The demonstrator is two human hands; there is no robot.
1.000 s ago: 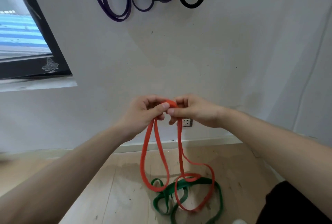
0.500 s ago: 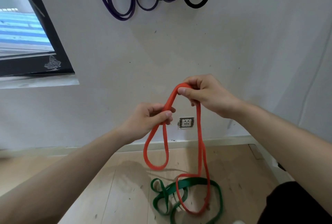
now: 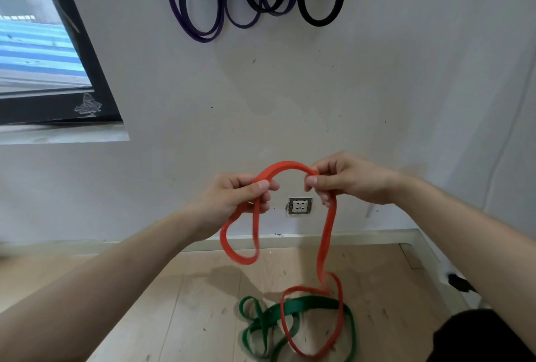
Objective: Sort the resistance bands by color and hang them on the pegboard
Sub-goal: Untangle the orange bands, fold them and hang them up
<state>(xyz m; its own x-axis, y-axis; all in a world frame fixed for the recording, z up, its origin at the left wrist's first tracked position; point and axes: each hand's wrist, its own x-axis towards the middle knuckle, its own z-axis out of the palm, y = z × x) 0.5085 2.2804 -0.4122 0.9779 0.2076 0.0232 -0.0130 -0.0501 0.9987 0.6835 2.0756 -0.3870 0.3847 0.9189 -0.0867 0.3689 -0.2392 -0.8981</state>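
Left hand (image 3: 235,202) and right hand (image 3: 345,184) each pinch the red band (image 3: 285,166); we see the right drop level with the left, arching it between. Below them its tail overlaps the green band (image 3: 307,302), so we judge it is untangling, not yet hanging; purple bands (image 3: 203,37) hang above

Red band (image 3: 327,234), green band (image 3: 310,303), purple bands (image 3: 200,28), blk band (image 3: 319,18).

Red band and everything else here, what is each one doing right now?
Red band, held up, lower loop on the floor.
Green band, heaped on the floor, crossing the red loop.
Purple bands, hanging on the wall.
Black band, hanging beside them.
Left hand, gripping the red band.
Right hand, pinching the red band.
Wall socket, nothing plugged in.
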